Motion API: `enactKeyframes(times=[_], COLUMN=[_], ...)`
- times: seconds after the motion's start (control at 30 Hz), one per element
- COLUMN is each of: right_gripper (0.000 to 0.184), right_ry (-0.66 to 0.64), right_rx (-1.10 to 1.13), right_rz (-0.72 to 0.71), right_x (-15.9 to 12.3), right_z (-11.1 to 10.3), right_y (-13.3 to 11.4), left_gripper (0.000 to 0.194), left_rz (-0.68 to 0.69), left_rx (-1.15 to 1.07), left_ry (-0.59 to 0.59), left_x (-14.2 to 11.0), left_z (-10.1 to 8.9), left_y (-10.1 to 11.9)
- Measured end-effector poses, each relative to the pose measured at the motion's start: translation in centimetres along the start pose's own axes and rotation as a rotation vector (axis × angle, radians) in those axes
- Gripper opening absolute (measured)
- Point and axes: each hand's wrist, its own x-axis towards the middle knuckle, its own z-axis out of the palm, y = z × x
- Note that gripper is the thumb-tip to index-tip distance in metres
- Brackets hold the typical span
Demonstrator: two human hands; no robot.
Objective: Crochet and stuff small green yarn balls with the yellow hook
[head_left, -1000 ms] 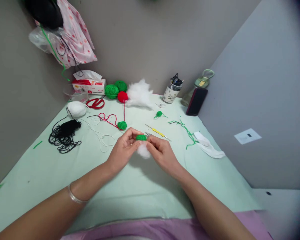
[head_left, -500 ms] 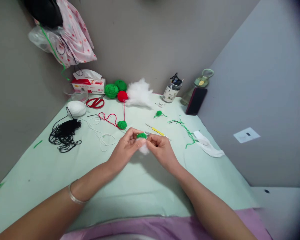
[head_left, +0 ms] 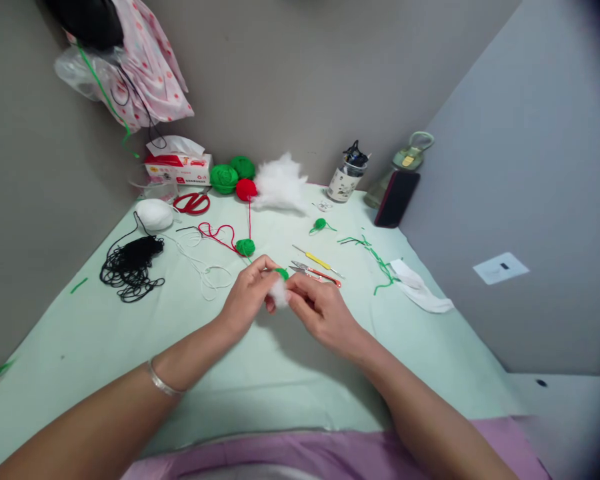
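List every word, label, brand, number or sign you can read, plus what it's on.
None can be read for certain.
Tissue box: printed characters on the front, too small and blurred; a small red mark at its right end is also unclear.
Jar: label with a dark design and fine print, too small.
Small pale item in front of the jar: dark marks, can't tell what.
Phone: dark face, no text visible.

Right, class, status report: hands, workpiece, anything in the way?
Left hand gripping green piece, white fluff against it. Right hand at the fluff. Orange-handled tool just beyond, not blocking.
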Motion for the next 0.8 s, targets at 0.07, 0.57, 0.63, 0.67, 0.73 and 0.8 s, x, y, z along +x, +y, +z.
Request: enactKeyframes(times=[0.07, 0.57, 0.63, 0.67, 0.73, 0.8], right_gripper=[0.017, 0.036, 0.032, 0.029, 0.024, 0.021], right_ry=[0.054, 0.137, 0.095, 0.074, 0.044, 0.048], right_rx=[0.029, 0.161, 0.068, 0.027, -0.019, -0.023], right_rz=[0.060, 0.134, 0.089, 0.073, 0.049, 0.045], right_x=[0.3, 1.1, 0.7, 0.5, 0.2, 0.2], right_z=[0.1, -0.8, -0.5, -0.2, 0.4, 0.7], right_y=[0.4, 1.2, 0.8, 0.7, 0.6, 0.7], left_gripper=[0.011, 0.024, 0.017, 0.014, 0.010, 0.009], left_rz=[-0.008, 0.068, 0.073, 0.074, 0.070, 0.056], left_rx=[-0.009, 0.058, 0.103, 0.127, 0.167, 0.186], left_ry=[0.007, -0.122, -0.072, -0.046, -0.003, 0.016], left_x=[-0.1, -0.2, -0.1, 0.0, 0.1, 0.2], left_z=[0.1, -0.4, -0.5, -0.5, -0.5, -0.4], left_y=[-0.2, 0.4, 0.2, 0.1, 0.0, -0.2])
